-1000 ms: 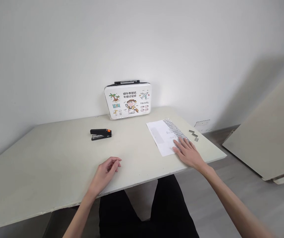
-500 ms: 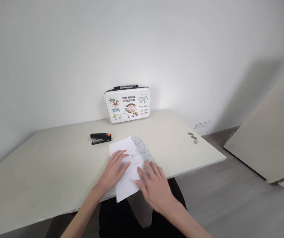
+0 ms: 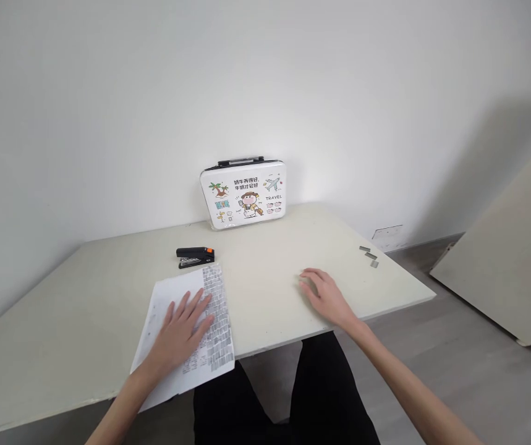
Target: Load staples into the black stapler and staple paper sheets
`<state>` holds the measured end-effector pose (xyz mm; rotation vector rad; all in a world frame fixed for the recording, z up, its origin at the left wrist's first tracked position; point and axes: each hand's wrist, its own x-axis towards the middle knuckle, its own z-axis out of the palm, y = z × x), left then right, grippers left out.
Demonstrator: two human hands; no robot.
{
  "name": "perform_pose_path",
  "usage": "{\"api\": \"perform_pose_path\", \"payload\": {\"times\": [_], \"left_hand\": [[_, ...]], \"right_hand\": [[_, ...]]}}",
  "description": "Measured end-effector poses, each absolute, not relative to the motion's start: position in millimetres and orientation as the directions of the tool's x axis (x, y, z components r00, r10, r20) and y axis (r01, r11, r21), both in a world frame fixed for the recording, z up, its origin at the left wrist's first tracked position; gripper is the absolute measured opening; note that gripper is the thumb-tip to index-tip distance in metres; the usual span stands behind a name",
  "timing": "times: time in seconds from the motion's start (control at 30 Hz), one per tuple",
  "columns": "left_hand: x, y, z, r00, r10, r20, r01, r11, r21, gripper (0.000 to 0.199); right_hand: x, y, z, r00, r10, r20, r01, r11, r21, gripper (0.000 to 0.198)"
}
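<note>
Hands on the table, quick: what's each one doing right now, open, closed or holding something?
Left hand: open, spread on the printed paper.
Right hand: open, loosely curled, nothing visible in it.

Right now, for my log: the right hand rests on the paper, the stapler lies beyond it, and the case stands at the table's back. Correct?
Not quite: the head view shows the left hand resting on the paper. The stapler does lie beyond it, and the case stands at the table's back.
</note>
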<state>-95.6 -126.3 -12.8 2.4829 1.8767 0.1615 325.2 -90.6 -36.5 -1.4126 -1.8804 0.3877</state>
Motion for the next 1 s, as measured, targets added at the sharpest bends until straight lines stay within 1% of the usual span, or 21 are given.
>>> {"api": "perform_pose_path", "payload": {"times": [0.13,0.27,0.33,0.4,0.47,0.57,0.67,0.87,1.0], "left_hand": [[-113.4,-127.1,-8.4,0.26,0.963,0.069,0.962,-0.265,0.068,0.064],[-118.2,-123.8,-0.2,0.305,0.952,0.032,0.946,-0.307,0.1,0.065],[-128.6,-120.6,3.3,0.321,0.944,0.074,0.938,-0.328,0.116,0.064],[-148.0,-116.4,5.3,0.277,0.948,0.154,0.947,-0.297,0.121,0.063],[-172.6,-112.8,5.3,0.188,0.963,0.194,0.967,-0.216,0.137,0.065],[-204.2,-111.6,2.3,0.091,0.982,0.163,0.98,-0.118,0.162,0.074],[-216.5,-113.5,-1.1,0.039,0.986,0.161,0.982,-0.067,0.176,0.083],[-210.9,-112.4,0.9,-0.012,0.984,0.178,0.964,-0.036,0.264,0.081],[-209.1,-113.3,3.1,-0.047,0.981,0.19,0.958,-0.009,0.285,0.075]], "right_hand": [[337.5,-83.6,-36.8,-0.166,0.921,0.352,0.696,0.363,-0.62,0.03],[336.5,-89.5,-33.2,-0.186,0.924,0.335,0.674,0.368,-0.64,0.028],[336.3,-91.1,-32.2,-0.18,0.931,0.318,0.66,0.354,-0.663,0.029],[336.8,-91.3,-31.7,-0.17,0.936,0.308,0.649,0.342,-0.68,0.029],[337.6,-91.2,-31.4,-0.165,0.937,0.308,0.64,0.339,-0.69,0.029],[338.8,-92.0,-31.5,-0.158,0.941,0.3,0.628,0.33,-0.705,0.029],[339.9,-93.1,-32.2,-0.155,0.946,0.285,0.622,0.317,-0.716,0.03],[341.3,-93.5,-32.0,-0.145,0.951,0.274,0.625,0.303,-0.719,0.031],[340.9,-94.7,-29.6,-0.126,0.956,0.265,0.624,0.284,-0.728,0.031]]}}
